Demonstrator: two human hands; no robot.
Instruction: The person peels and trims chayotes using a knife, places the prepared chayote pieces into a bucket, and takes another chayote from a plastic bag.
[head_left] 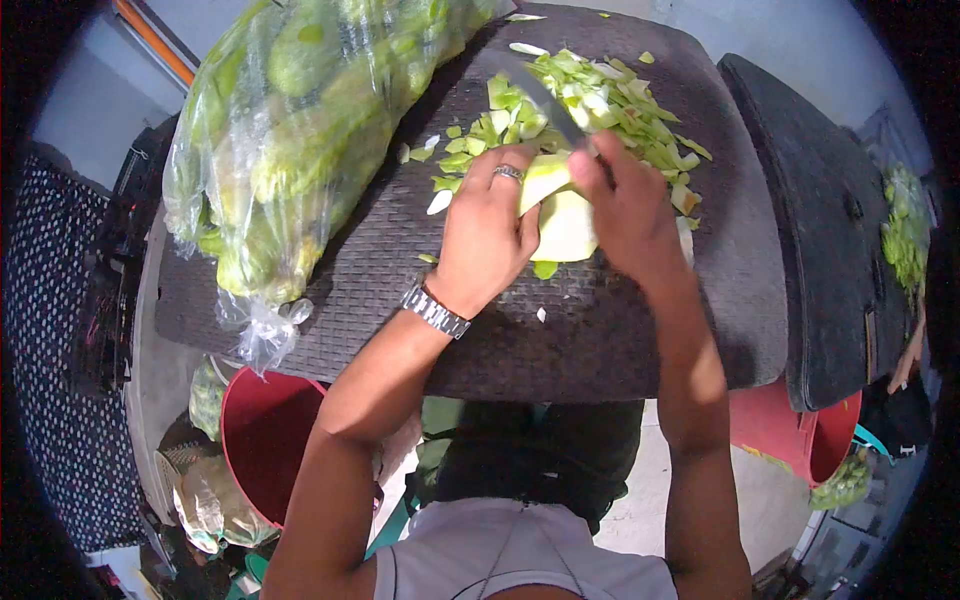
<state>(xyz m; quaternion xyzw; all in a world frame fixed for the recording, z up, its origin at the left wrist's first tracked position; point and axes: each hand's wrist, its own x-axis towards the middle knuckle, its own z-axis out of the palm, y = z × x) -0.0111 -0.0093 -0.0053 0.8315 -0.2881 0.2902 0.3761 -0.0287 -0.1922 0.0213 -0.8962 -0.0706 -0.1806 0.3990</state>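
Observation:
My left hand [485, 230], with a ring and a metal watch, is closed on a pale green chayote [562, 228] that looks largely peeled. In my right hand [632, 210] is a knife [545, 98], gripped near the handle. Its blade points up and to the left and is slightly blurred; my fingers hide the handle. Both hands meet at the chayote, over the dark textured tabletop [430, 340]. Just beyond them lies a loose pile of green and white peelings [600, 95]. One green scrap shows under the chayote's near side.
A large clear plastic bag [300, 140] of green chayotes lies knotted on the left of the tabletop. Red buckets [265, 440] stand below on both sides. A dark panel [805, 230] adjoins the right edge. More bagged green produce [905, 230] is at far right.

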